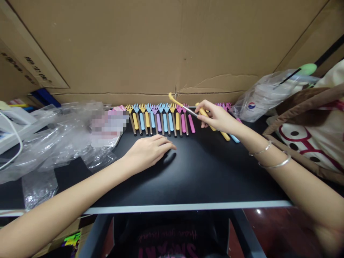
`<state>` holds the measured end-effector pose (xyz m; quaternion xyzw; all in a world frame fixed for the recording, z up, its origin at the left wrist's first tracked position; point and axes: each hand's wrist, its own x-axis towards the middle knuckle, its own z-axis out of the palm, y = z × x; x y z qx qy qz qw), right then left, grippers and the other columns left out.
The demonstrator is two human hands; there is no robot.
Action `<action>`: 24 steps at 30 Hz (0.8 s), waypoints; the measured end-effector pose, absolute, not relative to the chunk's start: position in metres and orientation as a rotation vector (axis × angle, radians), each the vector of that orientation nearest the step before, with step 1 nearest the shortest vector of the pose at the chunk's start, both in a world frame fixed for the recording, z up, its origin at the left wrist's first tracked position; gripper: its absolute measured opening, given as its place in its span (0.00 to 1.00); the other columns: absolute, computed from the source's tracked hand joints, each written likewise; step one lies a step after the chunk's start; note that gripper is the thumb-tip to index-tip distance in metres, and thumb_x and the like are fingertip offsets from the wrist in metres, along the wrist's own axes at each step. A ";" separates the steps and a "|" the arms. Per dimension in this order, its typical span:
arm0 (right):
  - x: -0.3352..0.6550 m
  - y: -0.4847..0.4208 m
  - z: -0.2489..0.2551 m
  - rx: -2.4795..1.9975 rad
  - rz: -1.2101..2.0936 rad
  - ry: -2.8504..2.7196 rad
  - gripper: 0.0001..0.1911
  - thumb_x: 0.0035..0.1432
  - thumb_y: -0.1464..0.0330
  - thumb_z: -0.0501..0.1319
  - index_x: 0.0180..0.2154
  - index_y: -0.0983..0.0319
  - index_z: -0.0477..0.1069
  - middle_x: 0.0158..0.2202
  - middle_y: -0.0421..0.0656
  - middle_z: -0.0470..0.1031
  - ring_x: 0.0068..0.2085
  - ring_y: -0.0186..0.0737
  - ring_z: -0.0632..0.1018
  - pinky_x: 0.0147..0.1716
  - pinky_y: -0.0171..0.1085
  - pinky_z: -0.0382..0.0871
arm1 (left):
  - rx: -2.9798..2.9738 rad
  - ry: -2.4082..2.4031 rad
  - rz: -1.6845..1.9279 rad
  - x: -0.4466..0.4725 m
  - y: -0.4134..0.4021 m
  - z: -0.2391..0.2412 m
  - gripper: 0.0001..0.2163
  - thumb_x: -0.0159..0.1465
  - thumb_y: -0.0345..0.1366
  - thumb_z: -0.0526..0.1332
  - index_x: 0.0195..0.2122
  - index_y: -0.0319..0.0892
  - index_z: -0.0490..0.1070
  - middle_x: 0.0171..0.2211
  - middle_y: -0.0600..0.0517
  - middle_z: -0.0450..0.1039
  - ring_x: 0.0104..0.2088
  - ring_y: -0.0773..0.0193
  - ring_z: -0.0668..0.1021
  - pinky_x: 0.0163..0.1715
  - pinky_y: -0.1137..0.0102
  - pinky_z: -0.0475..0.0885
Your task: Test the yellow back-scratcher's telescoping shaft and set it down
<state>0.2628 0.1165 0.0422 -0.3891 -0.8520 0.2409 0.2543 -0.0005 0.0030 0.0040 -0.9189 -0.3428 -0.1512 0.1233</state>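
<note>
My right hand [212,116] pinches the metal rod of a yellow back scratcher [179,103], its claw head pointing up and left toward the cardboard. A yellow handle [202,110] shows by the same fingers; whether it is gripped too is unclear. My left hand [149,152] lies palm down with fingers stretched out, just in front of a row of claw-headed rods [148,120] in yellow, blue, purple and pink. Matching coloured handles [165,123] lie among the rods. Under and beyond my right hand are more yellow and blue handles [225,136] and purple claw heads [224,105].
Crumpled clear plastic bags [64,132] cover the left of the black table [188,172]. At the back right stand bagged white cups [255,98] beside a patterned fabric bag [309,136]. A cardboard wall [134,46] closes off the back.
</note>
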 end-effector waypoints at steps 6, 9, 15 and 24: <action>0.235 0.081 0.039 -0.754 0.598 -2.499 0.07 0.58 0.66 0.57 0.38 0.60 0.62 0.32 0.39 0.70 0.29 0.32 0.71 0.30 0.32 0.63 | -2.391 -0.830 -0.565 0.005 0.015 0.018 0.09 0.67 0.31 0.53 0.43 0.44 0.71 0.42 0.53 0.76 0.47 0.59 0.73 0.43 0.66 0.69; 0.228 0.071 0.037 -0.698 0.504 -2.524 0.08 0.56 0.66 0.59 0.37 0.61 0.63 0.34 0.40 0.69 0.32 0.32 0.70 0.32 0.32 0.62 | -2.277 -0.842 -0.561 0.014 0.021 0.026 0.08 0.67 0.31 0.53 0.42 0.43 0.71 0.39 0.51 0.76 0.40 0.60 0.75 0.37 0.67 0.67; 0.226 0.066 0.034 -0.731 0.656 -2.379 0.12 0.55 0.65 0.61 0.38 0.59 0.59 0.32 0.38 0.70 0.32 0.34 0.73 0.32 0.34 0.65 | -2.290 -1.018 -0.499 0.034 0.026 0.027 0.14 0.66 0.40 0.58 0.48 0.35 0.65 0.31 0.49 0.74 0.34 0.60 0.76 0.31 0.68 0.66; 0.228 0.068 0.036 -0.705 0.910 -2.277 0.14 0.56 0.63 0.61 0.36 0.58 0.55 0.32 0.37 0.68 0.32 0.32 0.72 0.31 0.34 0.67 | -2.458 -1.180 -0.466 0.030 0.022 0.023 0.10 0.68 0.40 0.54 0.47 0.42 0.65 0.35 0.52 0.76 0.34 0.64 0.78 0.22 0.74 0.61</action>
